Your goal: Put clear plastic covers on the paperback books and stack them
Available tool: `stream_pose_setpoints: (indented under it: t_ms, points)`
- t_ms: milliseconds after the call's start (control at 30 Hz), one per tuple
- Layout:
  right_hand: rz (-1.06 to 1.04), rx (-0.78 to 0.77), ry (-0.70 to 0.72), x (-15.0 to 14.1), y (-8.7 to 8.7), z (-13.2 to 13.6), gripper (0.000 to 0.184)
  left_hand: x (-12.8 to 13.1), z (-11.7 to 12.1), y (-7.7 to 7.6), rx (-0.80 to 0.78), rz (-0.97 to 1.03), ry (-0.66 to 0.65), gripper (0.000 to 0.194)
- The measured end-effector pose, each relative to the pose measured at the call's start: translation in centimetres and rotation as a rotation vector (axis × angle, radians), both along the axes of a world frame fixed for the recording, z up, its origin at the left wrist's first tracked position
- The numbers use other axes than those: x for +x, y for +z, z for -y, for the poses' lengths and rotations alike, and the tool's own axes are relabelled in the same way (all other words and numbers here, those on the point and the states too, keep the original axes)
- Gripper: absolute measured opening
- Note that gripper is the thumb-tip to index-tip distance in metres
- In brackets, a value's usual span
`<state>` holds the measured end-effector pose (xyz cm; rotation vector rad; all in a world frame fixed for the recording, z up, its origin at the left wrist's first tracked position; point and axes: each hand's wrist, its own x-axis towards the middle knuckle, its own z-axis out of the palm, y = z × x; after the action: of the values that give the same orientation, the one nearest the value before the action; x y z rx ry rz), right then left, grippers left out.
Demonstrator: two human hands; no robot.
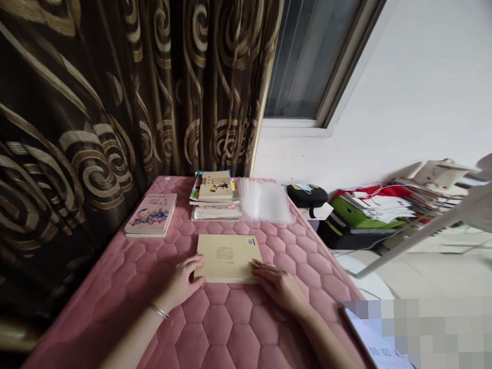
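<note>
A beige book (227,258) lies flat on the pink quilted surface in front of me, a barcode and lines of upside-down print on its upper face. My left hand (184,283) grips its left edge, thumb at the near corner and fingers over the side; a bracelet circles that wrist. At the near right corner, my right hand (279,285) holds the book's edge, with its fingers together and partly on the cover. What the fingertips do under the edges is hidden.
Behind the book are a pink-covered book pile (152,213), a mixed book stack (216,186) and clear plastic sleeves (266,201). A phone-like screen (378,341) lies at the near right edge. A patterned curtain (178,84) borders the left; a white fan (405,246) stands right.
</note>
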<state>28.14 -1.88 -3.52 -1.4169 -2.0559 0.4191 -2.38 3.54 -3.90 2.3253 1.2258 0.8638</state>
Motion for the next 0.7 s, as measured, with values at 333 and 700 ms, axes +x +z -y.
stream_pose_setpoints:
  t_ms: [333, 700]
  points:
    - [0.006, 0.033, -0.139, -0.4, -0.1, -0.1, 0.03, -0.2, -1.3, 0.1, -0.074, 0.185, -0.023, 0.018]
    - [-0.059, 0.187, -0.189, -0.3, 2.1, -2.9, 0.026, 1.0, -3.9, 2.7, -0.155, 0.16, 0.177, 0.024]
